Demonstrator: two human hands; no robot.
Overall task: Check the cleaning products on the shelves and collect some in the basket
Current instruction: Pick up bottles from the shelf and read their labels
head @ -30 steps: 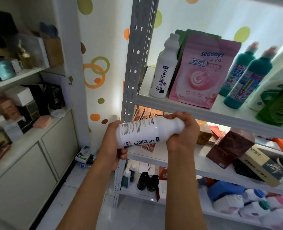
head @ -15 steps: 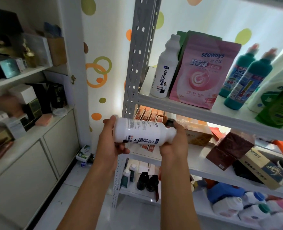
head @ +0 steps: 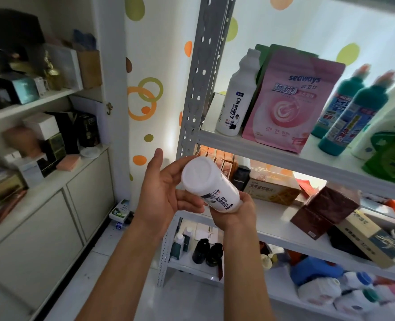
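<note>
Bottle (head: 211, 185) neck hidden inside right hand (head: 234, 210).

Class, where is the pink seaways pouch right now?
In the head view, the pink seaways pouch stands on the upper right shelf, between a white Oil enemy bottle and teal bottles.

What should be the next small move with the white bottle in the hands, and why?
Probably turn the bottle back so its label faces up. Its base now points at the camera, the right hand grips the neck end, and the left hand supports the side. No basket is in view yet.
</note>
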